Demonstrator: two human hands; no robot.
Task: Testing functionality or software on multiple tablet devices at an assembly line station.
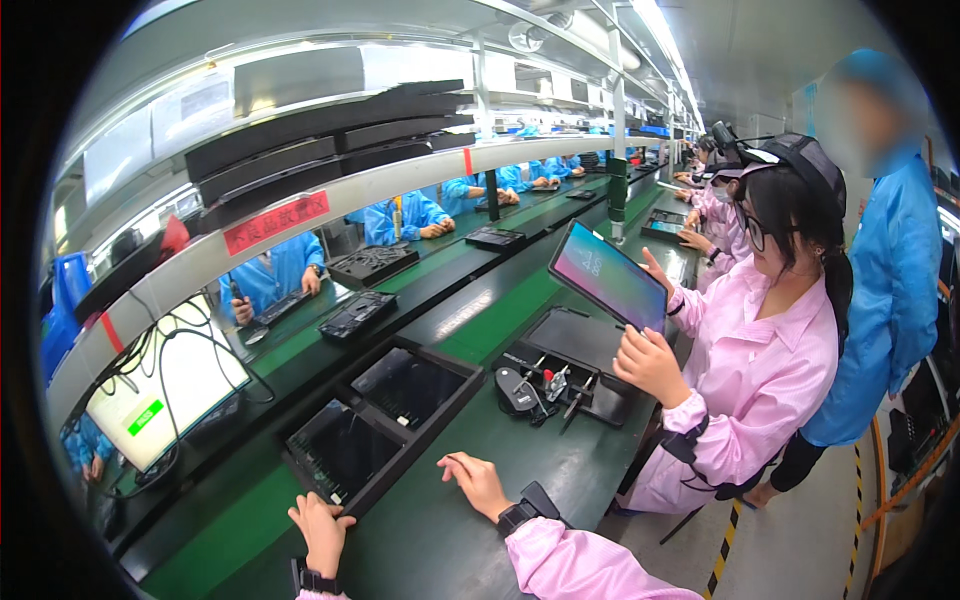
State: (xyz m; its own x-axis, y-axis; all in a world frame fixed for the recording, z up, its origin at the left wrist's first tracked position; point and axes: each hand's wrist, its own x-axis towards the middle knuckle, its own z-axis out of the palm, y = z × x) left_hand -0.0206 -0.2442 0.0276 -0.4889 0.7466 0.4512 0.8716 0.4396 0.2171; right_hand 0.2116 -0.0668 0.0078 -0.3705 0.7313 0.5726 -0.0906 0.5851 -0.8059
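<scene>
A black two-compartment tray [478,376] lies slanted on the green bench, with a dark tablet screen [345,450] in its near compartment and another dark screen [408,385] in the far one. Small pale tabs show at the screens' edges. My left hand [322,532] grips the tray's near corner, fingers at its rim and thumb along the side. Right of the tray, my right hand [478,484] hovers over or rests on the bench with loosely bent fingers apart, holding nothing.
A black round-ended device [518,392] and a small clamp fixture [555,382] stand beyond my right hand. At right, a co-worker in pink [760,330] holds a lit tablet [610,272]. A bright monitor [165,385] with cables stands left, under a metal shelf rail [390,170].
</scene>
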